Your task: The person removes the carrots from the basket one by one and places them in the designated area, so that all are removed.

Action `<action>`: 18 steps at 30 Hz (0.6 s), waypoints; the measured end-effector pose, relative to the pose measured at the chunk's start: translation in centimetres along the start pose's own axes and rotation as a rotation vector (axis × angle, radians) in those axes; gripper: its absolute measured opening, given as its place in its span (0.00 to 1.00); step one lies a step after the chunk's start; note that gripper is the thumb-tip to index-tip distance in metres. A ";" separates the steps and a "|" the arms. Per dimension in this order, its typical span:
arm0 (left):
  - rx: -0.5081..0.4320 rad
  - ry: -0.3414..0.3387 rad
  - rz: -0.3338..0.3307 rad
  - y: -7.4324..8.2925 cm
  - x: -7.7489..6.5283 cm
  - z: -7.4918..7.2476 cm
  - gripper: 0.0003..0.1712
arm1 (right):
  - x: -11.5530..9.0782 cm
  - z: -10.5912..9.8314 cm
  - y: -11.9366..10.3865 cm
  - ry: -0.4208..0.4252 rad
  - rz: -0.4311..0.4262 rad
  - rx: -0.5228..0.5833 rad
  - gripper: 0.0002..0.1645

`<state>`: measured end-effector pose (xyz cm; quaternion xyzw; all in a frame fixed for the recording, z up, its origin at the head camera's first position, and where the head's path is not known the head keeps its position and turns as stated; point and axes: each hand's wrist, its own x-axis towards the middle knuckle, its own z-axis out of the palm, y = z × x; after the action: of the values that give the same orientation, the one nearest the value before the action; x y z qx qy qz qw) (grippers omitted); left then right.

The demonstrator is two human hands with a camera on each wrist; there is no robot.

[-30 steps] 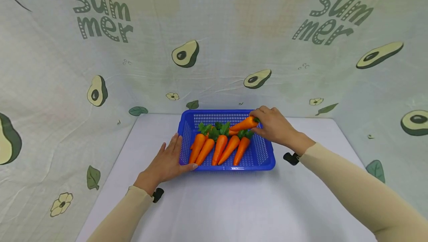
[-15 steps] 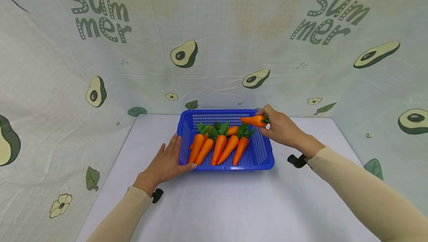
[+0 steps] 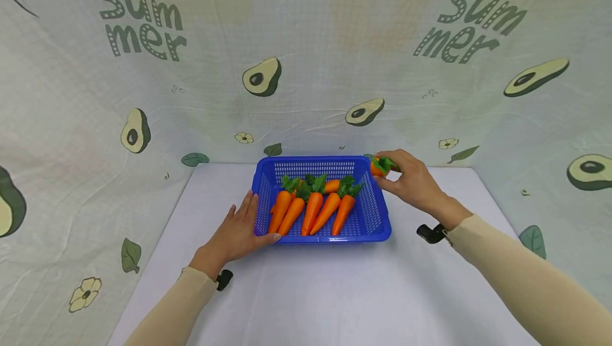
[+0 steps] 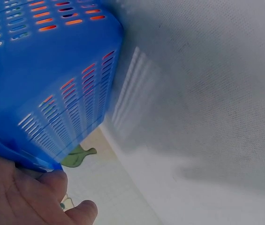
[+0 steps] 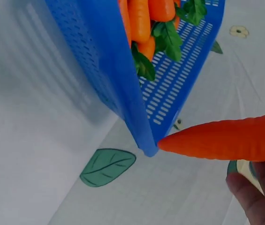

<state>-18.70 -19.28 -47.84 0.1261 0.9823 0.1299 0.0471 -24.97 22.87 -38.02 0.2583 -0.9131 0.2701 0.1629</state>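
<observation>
A blue plastic basket (image 3: 334,239) with slotted walls stands on the white table. Several orange carrots (image 3: 313,214) with green leafy tops lie inside it. Along the basket's left side rests my left hand (image 3: 232,234), fingers straight, thumb on the front rim. My right hand (image 3: 415,183) holds one carrot (image 3: 376,170) by the back right corner of the basket, its leafy end facing the head camera. In the right wrist view that carrot (image 5: 230,139) lies sideways, its tip overlapping the rim corner; whether they touch I cannot tell.
The white tabletop (image 3: 315,293) stretches in front of the basket and to both sides. Close behind it hangs a pale cloth (image 3: 306,69) printed with avocados, leaves and lettering. Small black devices sit on both wrists.
My right hand has carried the carrot up and rightward, from over the other carrots to the back right rim, turning its leafy end toward the head camera. The left hand stays in place.
</observation>
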 end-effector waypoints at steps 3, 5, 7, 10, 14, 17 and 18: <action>0.000 0.000 -0.001 0.0 0.0 0.0 0.76 | -0.1 -0.1 0.3 -0.015 0.033 0.025 0.35; -0.005 -0.003 -0.001 0.0 0.0 0.0 0.76 | -0.2 -0.2 0.5 -0.017 0.069 0.036 0.37; -0.008 -0.009 -0.003 0.0 -0.1 0.0 0.76 | -0.4 -0.3 0.7 -0.013 0.100 0.050 0.37; -0.017 -0.007 0.001 -0.1 0.0 0.0 0.76 | -0.7 -0.5 1.1 0.001 0.125 0.053 0.37; -0.021 -0.002 0.000 0.0 0.0 0.0 0.76 | -1.1 -1.0 1.5 0.019 0.136 0.037 0.39; -0.022 -0.004 -0.001 -0.1 0.0 0.0 0.75 | -1.4 -1.5 1.8 0.031 0.169 0.024 0.38; -0.022 -0.006 -0.003 -0.1 0.0 0.1 0.75 | -1.4 -1.6 1.9 0.037 0.180 0.020 0.37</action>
<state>-18.68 -19.35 -47.90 0.1245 0.9809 0.1401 0.0518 -24.66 25.75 -38.13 0.1720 -0.9267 0.2975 0.1520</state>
